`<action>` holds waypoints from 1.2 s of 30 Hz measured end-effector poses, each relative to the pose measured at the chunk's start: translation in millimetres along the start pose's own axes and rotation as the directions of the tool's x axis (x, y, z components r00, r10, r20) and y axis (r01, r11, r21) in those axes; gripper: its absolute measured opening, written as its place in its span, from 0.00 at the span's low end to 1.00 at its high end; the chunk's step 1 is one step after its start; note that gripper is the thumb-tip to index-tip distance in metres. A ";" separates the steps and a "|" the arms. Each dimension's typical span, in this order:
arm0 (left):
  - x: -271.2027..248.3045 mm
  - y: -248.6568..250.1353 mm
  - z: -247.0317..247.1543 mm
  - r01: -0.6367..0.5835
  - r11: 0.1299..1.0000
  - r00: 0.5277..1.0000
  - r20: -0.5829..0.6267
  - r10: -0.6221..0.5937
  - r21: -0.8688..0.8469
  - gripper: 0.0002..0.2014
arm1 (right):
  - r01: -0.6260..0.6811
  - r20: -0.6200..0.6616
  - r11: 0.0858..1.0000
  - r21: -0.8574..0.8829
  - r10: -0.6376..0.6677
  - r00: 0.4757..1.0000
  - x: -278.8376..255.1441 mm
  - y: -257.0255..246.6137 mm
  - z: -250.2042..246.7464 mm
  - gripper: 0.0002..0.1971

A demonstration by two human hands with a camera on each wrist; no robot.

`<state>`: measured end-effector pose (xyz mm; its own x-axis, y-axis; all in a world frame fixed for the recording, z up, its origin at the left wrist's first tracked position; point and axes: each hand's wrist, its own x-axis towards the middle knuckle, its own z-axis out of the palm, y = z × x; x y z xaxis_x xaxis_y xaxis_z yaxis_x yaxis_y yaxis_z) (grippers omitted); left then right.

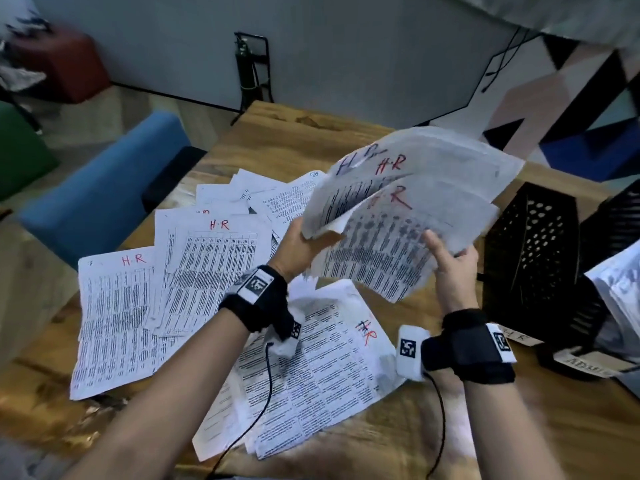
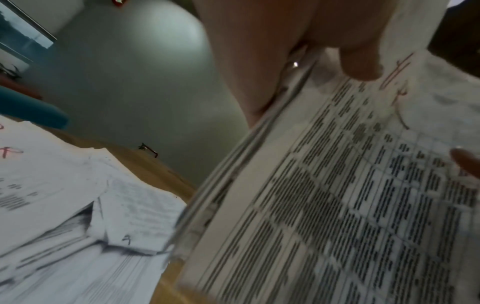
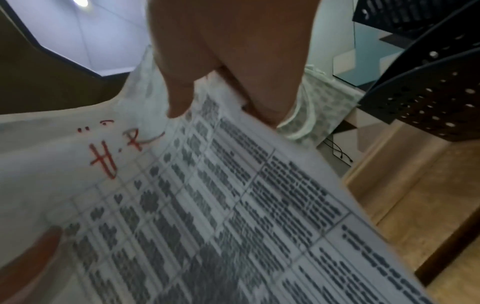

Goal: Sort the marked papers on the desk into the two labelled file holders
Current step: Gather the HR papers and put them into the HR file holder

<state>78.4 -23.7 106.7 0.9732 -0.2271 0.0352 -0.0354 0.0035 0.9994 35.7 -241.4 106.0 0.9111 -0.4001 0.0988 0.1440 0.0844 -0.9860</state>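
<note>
A fanned stack of printed sheets [image 1: 398, 209] marked "H.R" in red is held up above the desk. My left hand [image 1: 298, 244] grips its left edge, and my right hand [image 1: 450, 261] pinches its right edge with the thumb on top. The left wrist view shows the stack [image 2: 337, 205] edge-on; the right wrist view shows its top sheet [image 3: 207, 205] with the red mark. More marked papers [image 1: 211, 268] lie scattered on the wooden desk [image 1: 450, 427]. Two black perforated file holders [image 1: 530, 251] stand at the right, labelled "H R" [image 1: 519, 337] and "ADMI" [image 1: 585, 362].
The nearer holder has sheets [image 1: 616, 289] in it. A blue chair [image 1: 104, 195] stands at the desk's left side, with a red stool [image 1: 65, 64] further back. The perforated holder [image 3: 428, 102] is just right of my right hand.
</note>
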 end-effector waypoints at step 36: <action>-24.6 -154.9 103.3 -0.034 0.037 0.778 0.050 -0.626 0.999 0.55 | 0.044 -0.478 0.726 -0.686 -0.496 0.725 35.7 -45.7 -185.4 0.33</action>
<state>36.4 -119.3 -49.4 0.7680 -0.2274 -0.5987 -0.2613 -0.9648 0.0313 -9.9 -428.8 129.6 0.4042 -0.7684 0.4961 -0.1204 -0.5824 -0.8040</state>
